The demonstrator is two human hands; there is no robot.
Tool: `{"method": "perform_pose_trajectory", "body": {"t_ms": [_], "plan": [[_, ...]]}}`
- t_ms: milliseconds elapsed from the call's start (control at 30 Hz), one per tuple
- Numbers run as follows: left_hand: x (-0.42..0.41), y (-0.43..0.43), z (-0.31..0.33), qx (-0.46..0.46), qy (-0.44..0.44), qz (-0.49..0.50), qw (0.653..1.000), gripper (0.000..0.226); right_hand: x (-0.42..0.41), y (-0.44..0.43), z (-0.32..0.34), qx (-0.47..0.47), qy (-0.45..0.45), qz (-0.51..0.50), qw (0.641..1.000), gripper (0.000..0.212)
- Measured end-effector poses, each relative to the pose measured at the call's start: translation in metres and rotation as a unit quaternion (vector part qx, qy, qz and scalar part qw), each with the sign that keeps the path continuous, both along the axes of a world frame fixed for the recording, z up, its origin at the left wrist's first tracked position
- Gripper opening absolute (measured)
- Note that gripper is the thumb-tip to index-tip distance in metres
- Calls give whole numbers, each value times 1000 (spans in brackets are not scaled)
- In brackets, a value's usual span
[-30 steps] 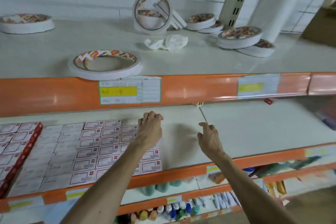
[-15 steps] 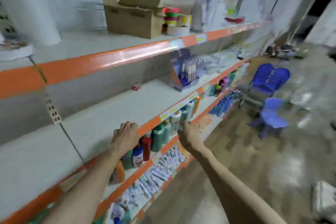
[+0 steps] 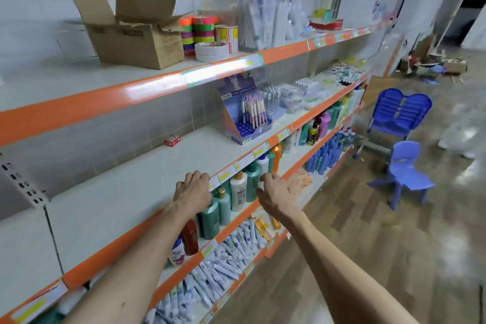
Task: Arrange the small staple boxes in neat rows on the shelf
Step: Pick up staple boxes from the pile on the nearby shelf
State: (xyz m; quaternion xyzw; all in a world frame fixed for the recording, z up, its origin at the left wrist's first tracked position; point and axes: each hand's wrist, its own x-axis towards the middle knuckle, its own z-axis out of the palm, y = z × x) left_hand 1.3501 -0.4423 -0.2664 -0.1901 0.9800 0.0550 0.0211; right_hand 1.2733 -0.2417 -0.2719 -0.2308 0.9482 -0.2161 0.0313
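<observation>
One small red staple box (image 3: 172, 140) lies alone at the back of the white middle shelf (image 3: 126, 192), against the wall. My left hand (image 3: 193, 193) rests on the shelf's orange front edge with its fingers curled and nothing in it. Just off the edge to its right, my right hand (image 3: 274, 193) hangs in the air, fingers loosely apart and empty. Both hands are well in front of and to the right of the red box. The rows of staple boxes are out of view.
A pen display stand (image 3: 248, 116) sits further right on the same shelf. An open cardboard box (image 3: 134, 34) and tape rolls (image 3: 200, 31) stand on the upper shelf. Bottles (image 3: 238, 192) fill the shelf below. Two blue plastic chairs (image 3: 403, 139) stand in the aisle.
The view has swung right, away from the rows of staple boxes, to the shelf's right section. Both hands came forward from over the shelf to its front edge.
</observation>
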Motion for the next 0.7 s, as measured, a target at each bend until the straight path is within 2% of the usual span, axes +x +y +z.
{"method": "perform_pose_trajectory", "body": {"t_ms": [133,267,367,467,600,700], "plan": [[-47,-19,1,-6,5,2,1000,46,-46,-30,0,4,-3,63,998,34],[-98,-42,-1,16,21,7,1000,51,-95,-67,2,14,-15,106,994,45],[-124,-61,6,26,32,31,999,56,-133,-100,7,43,11,152,987,50],[-133,-87,14,27,57,64,996,59,-159,-139,10,44,45,185,981,51],[-123,-116,14,43,62,132,988,63,-173,-186,8,67,47,241,967,56],[-112,-134,10,44,66,189,979,59,-180,-217,4,75,50,285,954,53]]}}
